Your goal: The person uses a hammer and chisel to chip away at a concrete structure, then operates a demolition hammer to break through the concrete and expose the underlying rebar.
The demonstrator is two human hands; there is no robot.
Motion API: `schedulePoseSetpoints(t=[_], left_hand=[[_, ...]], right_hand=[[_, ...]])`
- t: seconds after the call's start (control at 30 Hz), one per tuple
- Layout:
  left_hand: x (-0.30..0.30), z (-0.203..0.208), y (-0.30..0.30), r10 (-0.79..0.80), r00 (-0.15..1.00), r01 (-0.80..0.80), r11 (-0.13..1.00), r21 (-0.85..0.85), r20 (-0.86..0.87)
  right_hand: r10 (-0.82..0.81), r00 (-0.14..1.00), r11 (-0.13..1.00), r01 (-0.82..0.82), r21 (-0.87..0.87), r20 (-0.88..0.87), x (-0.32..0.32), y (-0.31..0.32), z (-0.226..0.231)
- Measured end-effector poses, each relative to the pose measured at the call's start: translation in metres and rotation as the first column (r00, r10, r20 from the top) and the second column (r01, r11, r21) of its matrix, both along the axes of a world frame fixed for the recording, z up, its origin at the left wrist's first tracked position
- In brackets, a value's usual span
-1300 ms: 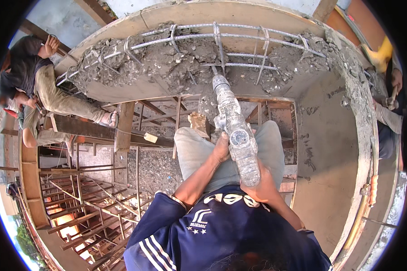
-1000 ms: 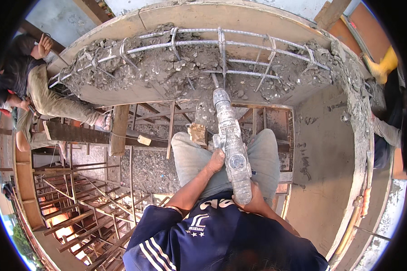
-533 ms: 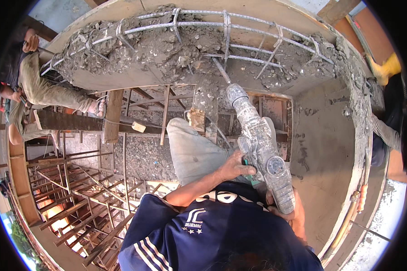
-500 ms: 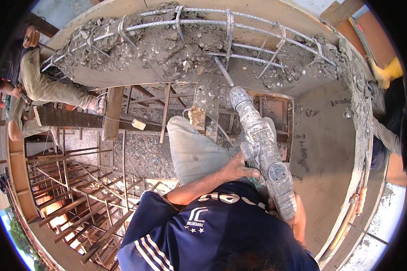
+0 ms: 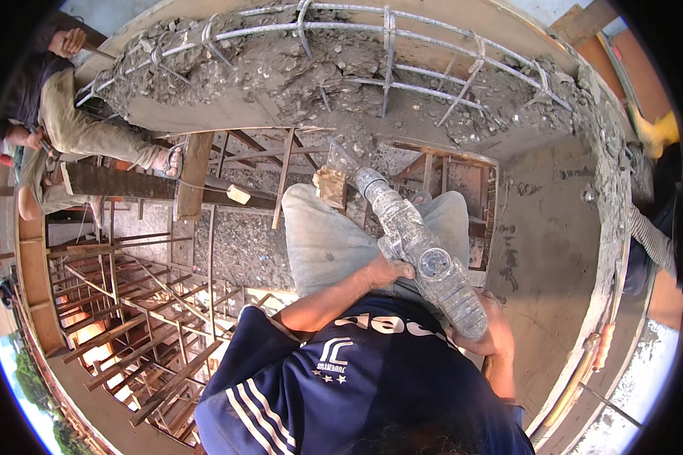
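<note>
A dusty grey demolition hammer (image 5: 421, 246) slants across my lap, its chisel bit (image 5: 343, 158) pointing away from me and to the left. My left hand (image 5: 387, 273) is closed at the side of the tool's body, the grip mostly hidden beneath it. At the rear end my right hand (image 5: 489, 327) wraps round the handle, largely covered by the housing. Beyond the bit lies a broken concrete beam (image 5: 281, 83) with bare steel rebar (image 5: 425, 49) and tie loops along its top. The bit looks blurred, and its tip is apart from the rebar.
At the far left another person's leg (image 5: 102, 136) and sandalled foot rest by timber beams (image 5: 121, 186). Wooden scaffolding (image 5: 144, 318) drops away below left. A concrete wall (image 5: 554, 212) stands right, with a wood-handled tool (image 5: 584, 364) on its ledge. Another person's striped sleeve (image 5: 651, 239) shows beyond.
The hammer has come back toward me, and its bit has swung left and away from the broken concrete near the rebar. Both hands keep their hold; my right hand shows more.
</note>
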State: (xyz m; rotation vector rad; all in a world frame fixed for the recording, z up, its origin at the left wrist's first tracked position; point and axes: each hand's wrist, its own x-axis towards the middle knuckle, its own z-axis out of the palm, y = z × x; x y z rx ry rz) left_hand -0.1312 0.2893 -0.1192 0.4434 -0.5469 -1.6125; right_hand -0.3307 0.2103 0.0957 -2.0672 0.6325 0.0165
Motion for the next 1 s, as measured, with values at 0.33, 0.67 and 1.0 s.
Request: schedulePoseSetpoints(t=[0.33,0.67,1.0], left_hand=[[-0.027,0.031,-0.040,-0.192,0.981,0.192,0.981,0.013,0.034],[-0.015,0.053,-0.055,-0.210,0.977,0.212,0.977,-0.032,0.048],[0.046,0.054,-0.045,-0.273,0.434,0.331,0.935,0.130,0.859]], right_hand=[[-0.630,0.748,0.634,0.652,0.416,-0.211,-0.035,0.045,0.007],[-0.647,0.756,0.679,0.629,0.379,-0.096,-0.010,0.053,0.017],[-0.624,0.780,0.718,0.596,0.359,-0.047,-0.001,0.047,0.016]])
